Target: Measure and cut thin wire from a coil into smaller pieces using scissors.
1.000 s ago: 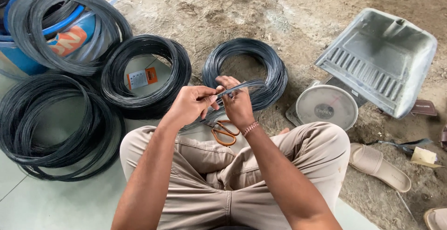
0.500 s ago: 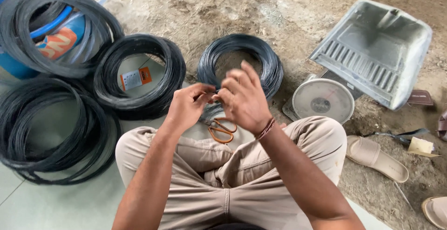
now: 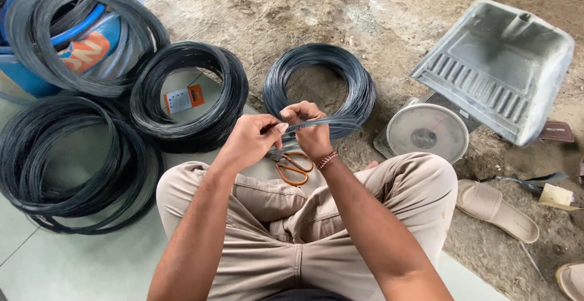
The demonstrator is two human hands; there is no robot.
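I sit cross-legged on the ground. My left hand (image 3: 252, 140) and my right hand (image 3: 310, 132) are together in front of my knees, both pinching a bundle of thin dark wire strands (image 3: 331, 123) that runs right towards a dark wire coil (image 3: 356, 85) lying on the dirt. A beaded bracelet circles my right wrist. Orange-handled scissors (image 3: 292, 166) lie on the ground just under my hands, partly hidden by them.
Black wire coils lie at left: one with a paper tag (image 3: 188, 97), a large one (image 3: 67, 161), and a grey one (image 3: 79, 33) on a blue drum. A round weighing scale (image 3: 426, 132) with a grey plastic pan (image 3: 496, 66) stands right. A sandal (image 3: 496, 210) lies beside my knee.
My right hand, raised with fingers spread half a second ago, has come down and closed on the wire strands beside my left hand. The strands stretch out rightward again.
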